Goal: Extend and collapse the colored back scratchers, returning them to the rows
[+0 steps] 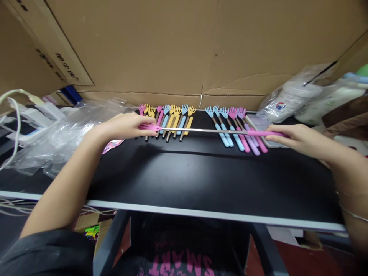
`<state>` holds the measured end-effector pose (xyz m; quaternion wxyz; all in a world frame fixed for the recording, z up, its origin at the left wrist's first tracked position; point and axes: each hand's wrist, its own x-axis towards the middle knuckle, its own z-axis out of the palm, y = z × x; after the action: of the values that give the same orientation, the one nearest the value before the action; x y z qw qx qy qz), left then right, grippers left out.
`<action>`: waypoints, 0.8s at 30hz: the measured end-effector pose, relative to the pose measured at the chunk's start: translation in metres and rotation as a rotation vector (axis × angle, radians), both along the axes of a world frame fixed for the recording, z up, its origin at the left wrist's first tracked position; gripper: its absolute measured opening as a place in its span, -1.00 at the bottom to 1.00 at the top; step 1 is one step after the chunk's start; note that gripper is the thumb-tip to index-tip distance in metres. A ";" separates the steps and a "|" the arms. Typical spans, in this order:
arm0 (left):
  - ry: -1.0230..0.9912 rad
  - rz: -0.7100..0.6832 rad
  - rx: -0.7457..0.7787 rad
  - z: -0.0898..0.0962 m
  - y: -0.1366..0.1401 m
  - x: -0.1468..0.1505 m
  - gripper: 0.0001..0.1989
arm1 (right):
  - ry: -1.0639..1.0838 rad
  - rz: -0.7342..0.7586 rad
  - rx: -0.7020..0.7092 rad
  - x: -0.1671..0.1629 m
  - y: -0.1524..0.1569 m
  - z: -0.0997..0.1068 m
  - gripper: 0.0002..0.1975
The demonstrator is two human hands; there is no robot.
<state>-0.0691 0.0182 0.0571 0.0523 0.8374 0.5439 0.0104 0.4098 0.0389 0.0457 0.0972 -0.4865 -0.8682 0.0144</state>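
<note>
A pink telescopic back scratcher [207,131] is stretched out level above the black table [184,172], its metal rod extended. My left hand [128,125] is closed on its claw end. Around the pink handle at the other end, my right hand [297,138] is closed too. Behind the rod lie two groups of back scratchers with their claws toward the back. The left group [172,119] mixes yellow, blue and pink ones; the right group [227,128] has blue, pink and purple ones.
Clear plastic bags [66,134] and a white power strip [37,115] crowd the left. A bagged cup [296,97] and a phone [266,126] stand at the right. Cardboard [172,46] walls the back. Below the table edge is an open box [99,234].
</note>
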 end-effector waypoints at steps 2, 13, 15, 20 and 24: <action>0.027 0.002 0.059 -0.004 0.002 0.001 -0.56 | 0.005 0.030 -0.146 -0.004 0.000 0.001 -0.45; 0.036 -0.099 0.219 -0.015 -0.026 0.074 -0.63 | -0.123 0.144 0.064 -0.072 -0.029 -0.026 -0.38; 0.020 -0.082 0.183 -0.017 -0.029 0.081 -0.64 | -0.114 0.149 0.096 -0.074 -0.030 -0.029 -0.40; 0.030 -0.131 0.133 -0.015 -0.026 0.075 -0.63 | -0.092 0.144 0.060 -0.062 -0.023 -0.017 -0.43; 0.043 -0.101 0.026 -0.004 -0.018 0.051 -0.60 | -0.058 0.111 -0.107 -0.044 -0.017 -0.001 -0.46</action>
<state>-0.0184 0.0001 0.0532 0.0302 0.8643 0.5020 -0.0032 0.3655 0.0223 0.0448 0.0449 -0.4422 -0.8943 0.0521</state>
